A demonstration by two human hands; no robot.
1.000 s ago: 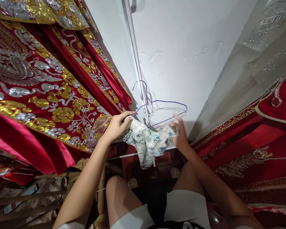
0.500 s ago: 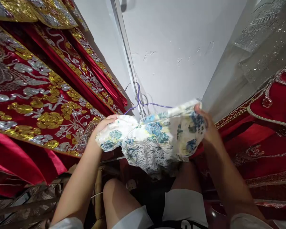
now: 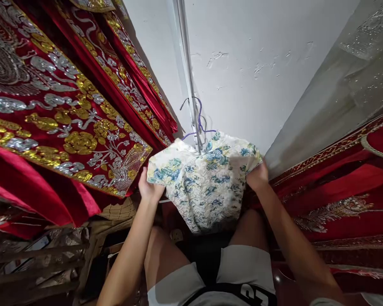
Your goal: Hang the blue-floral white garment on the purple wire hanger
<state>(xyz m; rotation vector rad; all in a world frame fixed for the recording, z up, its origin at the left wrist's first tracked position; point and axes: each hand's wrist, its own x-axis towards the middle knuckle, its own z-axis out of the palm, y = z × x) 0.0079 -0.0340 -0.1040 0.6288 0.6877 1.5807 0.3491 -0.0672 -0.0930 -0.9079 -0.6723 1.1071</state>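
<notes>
Red embroidered cloth (image 3: 83, 140) at far left, left hand (image 3: 150, 189) touching one sleeve (image 3: 164, 170), flowered blouse (image 3: 207, 185) on a purple hanger (image 3: 200, 120), right hand (image 3: 258, 175) touching the other sleeve (image 3: 247, 155), fingers hidden, either grip impossible to tell, red garment (image 3: 347, 191) far right

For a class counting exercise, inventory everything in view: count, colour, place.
Floral top: 1, white with blue, centre
Hanger: 1, purple, showing above the top
Wall: 1+, white, ahead
Metal strip: 1, silvery, on wall
Embroidered cloth: 1+, red, gold and silver, left
Trimmed cloth: 1+, red, right
Sheer cloth: 1+, greyish, upper right
Clutter: count unclear, dim, lower left
Shorts: 1 pair, pale, below
Arms and legs: 2 each, bare, below
Left hand: 1, bare, at one sleeve
Right hand: 1, bare, at the other sleeve
</notes>
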